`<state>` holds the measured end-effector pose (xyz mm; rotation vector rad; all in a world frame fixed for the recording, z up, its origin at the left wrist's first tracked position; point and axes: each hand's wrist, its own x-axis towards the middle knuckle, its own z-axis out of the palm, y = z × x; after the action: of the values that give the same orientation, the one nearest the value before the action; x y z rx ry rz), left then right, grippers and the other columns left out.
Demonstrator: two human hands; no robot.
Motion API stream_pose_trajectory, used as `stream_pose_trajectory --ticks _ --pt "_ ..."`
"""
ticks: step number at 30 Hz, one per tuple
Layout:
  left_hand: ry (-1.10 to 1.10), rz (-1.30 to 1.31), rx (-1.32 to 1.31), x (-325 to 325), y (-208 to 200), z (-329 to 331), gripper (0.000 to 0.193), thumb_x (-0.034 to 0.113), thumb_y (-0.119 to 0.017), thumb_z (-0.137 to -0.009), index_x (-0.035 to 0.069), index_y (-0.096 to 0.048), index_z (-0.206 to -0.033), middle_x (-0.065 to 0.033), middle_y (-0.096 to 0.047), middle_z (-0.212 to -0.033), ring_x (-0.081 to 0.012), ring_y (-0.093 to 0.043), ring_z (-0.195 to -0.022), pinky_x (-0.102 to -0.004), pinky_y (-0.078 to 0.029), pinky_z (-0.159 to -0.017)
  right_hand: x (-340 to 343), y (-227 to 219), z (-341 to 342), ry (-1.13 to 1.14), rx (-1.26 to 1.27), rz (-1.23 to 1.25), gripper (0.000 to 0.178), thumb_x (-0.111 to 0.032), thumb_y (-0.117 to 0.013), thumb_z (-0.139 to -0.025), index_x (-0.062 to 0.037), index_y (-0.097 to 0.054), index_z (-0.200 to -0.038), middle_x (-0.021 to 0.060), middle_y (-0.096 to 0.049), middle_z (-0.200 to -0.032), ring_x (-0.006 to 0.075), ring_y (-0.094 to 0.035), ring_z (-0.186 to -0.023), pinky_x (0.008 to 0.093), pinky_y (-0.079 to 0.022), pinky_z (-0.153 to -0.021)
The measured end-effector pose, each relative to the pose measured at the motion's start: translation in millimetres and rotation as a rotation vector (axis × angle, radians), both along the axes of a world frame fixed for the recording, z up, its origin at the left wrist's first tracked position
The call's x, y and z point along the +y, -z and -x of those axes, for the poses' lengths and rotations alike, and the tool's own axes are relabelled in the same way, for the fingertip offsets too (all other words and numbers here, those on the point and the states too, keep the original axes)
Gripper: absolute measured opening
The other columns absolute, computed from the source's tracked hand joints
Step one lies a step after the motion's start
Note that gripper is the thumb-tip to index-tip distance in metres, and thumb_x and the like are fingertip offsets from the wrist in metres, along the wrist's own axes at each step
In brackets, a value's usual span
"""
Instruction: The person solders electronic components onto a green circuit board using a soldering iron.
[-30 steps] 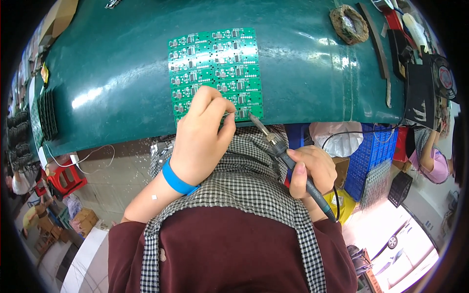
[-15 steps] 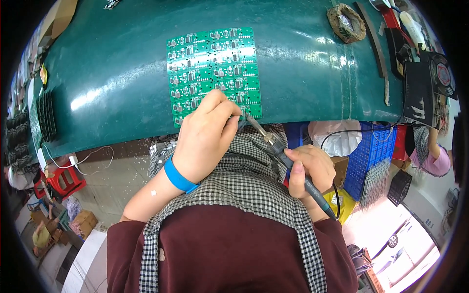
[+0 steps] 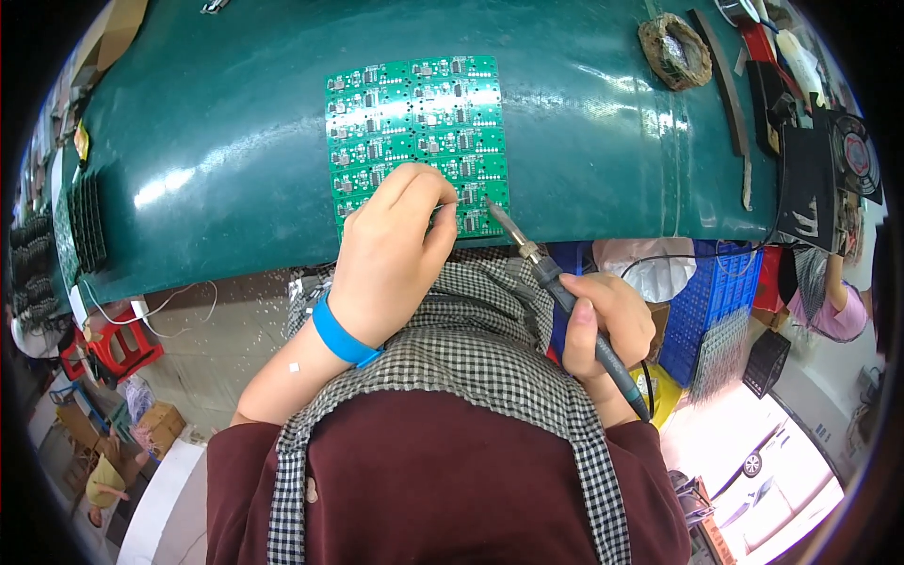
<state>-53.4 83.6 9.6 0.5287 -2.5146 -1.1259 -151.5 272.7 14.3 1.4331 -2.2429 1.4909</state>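
Observation:
A green panel of circuit boards (image 3: 416, 104) lies on the table, its rows carrying small chips and components. My right hand (image 3: 607, 325) grips a soldering iron (image 3: 562, 294) by its dark handle, and the metal tip reaches the panel's right edge near the second row from the front. Whether the tip touches a pad is too small to tell. My left hand (image 3: 395, 245), with a blue band (image 3: 341, 335) on its wrist, rests over the panel's near left part. Its thumb and fingers are pinched together beside the tip; what they hold, if anything, is hidden.
The green table mat (image 3: 235, 122) ends just in front of my checked apron (image 3: 452, 367). A rough round holder (image 3: 674, 52) stands at the far right, near a dark bar (image 3: 720, 85) and a small fan (image 3: 855, 151). Black racks (image 3: 89, 221) stand at the left; a blue crate (image 3: 702, 311) sits below right.
The iron's tip has moved from the panel's nearest row to the row beyond it, away from me. My left hand's pinched fingers have shifted slightly the same way.

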Motion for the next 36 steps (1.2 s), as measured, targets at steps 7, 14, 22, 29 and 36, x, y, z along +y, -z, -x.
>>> stream_pose_trajectory --ticks 7,14,22,29,36 --pt "-0.016 0.006 -0.006 -0.4 -0.2 1.8 0.011 -0.002 -0.062 -0.079 0.002 -0.054 -0.086 -0.0117 -0.057 -0.087 -0.0308 -0.06 -0.07 -0.0375 -0.05 -0.06 -4.1 0.2 3.5 -0.039 -0.022 -0.041 0.013 -0.006 -0.061 -0.077 0.002 -0.066 -0.087 0.0114 -0.064 -0.067 0.0212 -0.06 -0.05 0.0291 -0.046 -0.046" --pt "-0.026 0.02 0.05 2.1 7.7 6.4 0.012 -0.004 -0.065 -0.078 0.002 -0.059 -0.087 -0.0069 -0.058 -0.087 -0.0159 -0.047 -0.054 -0.0284 -0.04 -0.051 -4.8 2.4 3.2 -0.045 -0.031 -0.044 0.014 -0.005 -0.061 -0.076 0.0014 -0.066 -0.087 0.0115 -0.064 -0.068 0.0214 -0.06 -0.051 0.029 -0.046 -0.047" --pt "0.015 -0.009 -0.046 -0.1 0.0 -0.8 0.009 0.001 -0.063 -0.08 0.003 -0.058 -0.087 -0.0105 -0.056 -0.09 -0.0292 -0.061 -0.074 -0.0375 -0.05 -0.062 0.9 1.6 -1.9 -0.032 -0.007 0.013 0.013 -0.006 -0.059 -0.074 0.0026 -0.065 -0.083 0.0113 -0.061 -0.061 0.0219 -0.059 -0.049 0.0295 -0.046 -0.045" --pt "-0.215 -0.04 0.031 -21.2 -5.6 -22.2 0.013 -0.003 -0.065 -0.078 0.003 -0.057 -0.087 -0.0045 -0.055 -0.08 -0.0109 -0.039 -0.052 -0.0254 -0.034 -0.048 10.3 -1.6 -4.6 -0.045 0.034 0.04 0.013 -0.008 -0.057 -0.075 0.0021 -0.063 -0.079 0.0094 -0.06 -0.06 0.0213 -0.059 -0.048 0.0308 -0.048 -0.046" --pt "-0.421 -0.132 0.054 -39.5 9.6 -43.3 0.006 0.002 -0.059 -0.09 0.001 -0.053 -0.093 -0.0004 -0.051 -0.072 -0.0032 -0.036 -0.054 -0.0203 -0.031 -0.047 9.0 -3.4 -5.1 -0.087 0.057 -0.015 0.012 -0.007 -0.057 -0.075 0.0012 -0.064 -0.08 0.0086 -0.061 -0.061 0.0203 -0.059 -0.049 0.0308 -0.048 -0.046"
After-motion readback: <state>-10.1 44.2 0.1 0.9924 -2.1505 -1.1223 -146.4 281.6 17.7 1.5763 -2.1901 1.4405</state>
